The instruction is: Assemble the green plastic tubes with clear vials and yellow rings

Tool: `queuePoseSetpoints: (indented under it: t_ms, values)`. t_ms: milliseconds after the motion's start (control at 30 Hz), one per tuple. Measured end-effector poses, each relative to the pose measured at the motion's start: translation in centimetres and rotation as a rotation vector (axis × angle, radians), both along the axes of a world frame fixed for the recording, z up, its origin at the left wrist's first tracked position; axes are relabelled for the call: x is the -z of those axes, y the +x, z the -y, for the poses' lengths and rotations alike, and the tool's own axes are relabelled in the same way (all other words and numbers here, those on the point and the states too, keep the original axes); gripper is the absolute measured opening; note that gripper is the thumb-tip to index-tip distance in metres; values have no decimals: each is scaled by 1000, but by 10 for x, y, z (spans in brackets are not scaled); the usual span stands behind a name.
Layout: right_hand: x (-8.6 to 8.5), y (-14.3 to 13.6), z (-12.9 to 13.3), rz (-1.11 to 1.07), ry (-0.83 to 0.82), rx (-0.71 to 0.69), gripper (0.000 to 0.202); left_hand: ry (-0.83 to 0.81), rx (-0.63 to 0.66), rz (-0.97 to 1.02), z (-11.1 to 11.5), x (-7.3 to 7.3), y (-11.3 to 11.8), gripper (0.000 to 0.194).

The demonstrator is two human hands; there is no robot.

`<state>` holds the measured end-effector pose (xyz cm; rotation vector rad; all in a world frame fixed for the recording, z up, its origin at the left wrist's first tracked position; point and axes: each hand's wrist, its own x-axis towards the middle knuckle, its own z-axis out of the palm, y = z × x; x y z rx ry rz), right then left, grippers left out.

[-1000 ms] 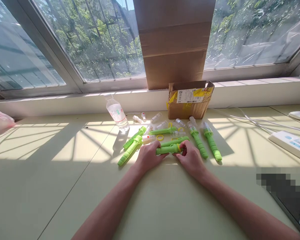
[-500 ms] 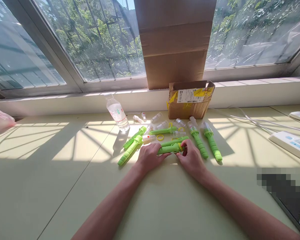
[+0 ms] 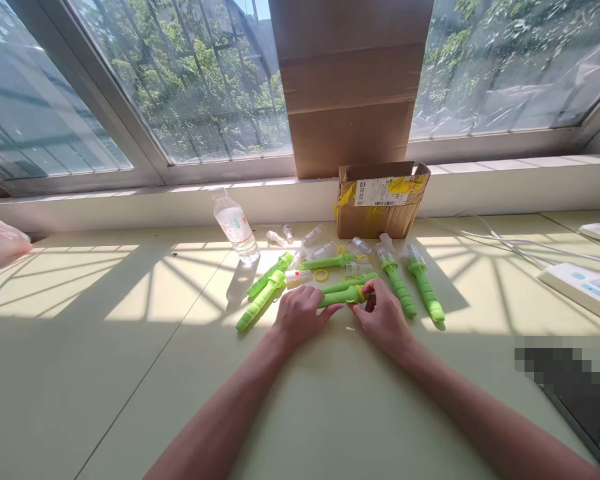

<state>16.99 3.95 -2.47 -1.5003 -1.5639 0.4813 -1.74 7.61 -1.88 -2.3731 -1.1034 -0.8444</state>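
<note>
Fingers (image 3: 333, 311) of the left hand (image 3: 300, 313) curl over the left end of a bright-green ridged plastic tube (image 3: 341, 296), which lies crosswise near the centre of the frame, between the two hands. The thumb stretches along the tube's near side. The right hand (image 3: 381, 313) has thumb and fingertips pressed together at the tube's other end, pinching a thin yellow plastic ring (image 3: 361, 293) around it. The held tube thus spans the gap from one hand to the other, just above the pale yellow-green counter (image 3: 190, 407); whether it touches the surface I cannot tell.

Just behind it lies a second green ridged tube (image 3: 353, 282), nearly parallel. A white cylinder with a red dot (image 3: 297, 277) sits just above the left hand in the frame, and a loose yellow ring (image 3: 321, 275) rests beside it. Two green tubes with clear ribbed caps (image 3: 398, 288) slant to the right of the right hand. Farther up the frame stand a clear plastic water bottle with a printed label (image 3: 236, 228), left of centre, and a brown cardboard box with yellow tape (image 3: 375, 217), right of centre.
</note>
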Motion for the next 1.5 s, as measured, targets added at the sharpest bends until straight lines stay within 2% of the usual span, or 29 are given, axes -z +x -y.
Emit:
queuePoseSetpoints:
  t_ms: [400,600,767,1000,1500]
  values:
    - [-3,-1,1,0,-18,1,20,-95,-9,61,-4,2,0,42]
    - [0,-1,0,-46,-20,-2,24,58,5,30,-2,0,0,35]
    - [0,-1,0,-44,-24,-9,26,82,-8,35,-2,-2,0,31]
    - [1,0,-1,-4,-6,-1,23,99,-1,47,-3,-1,2,37]
    - [2,0,-1,16,-18,-24,22,10,-56,5,0,0,3,45]
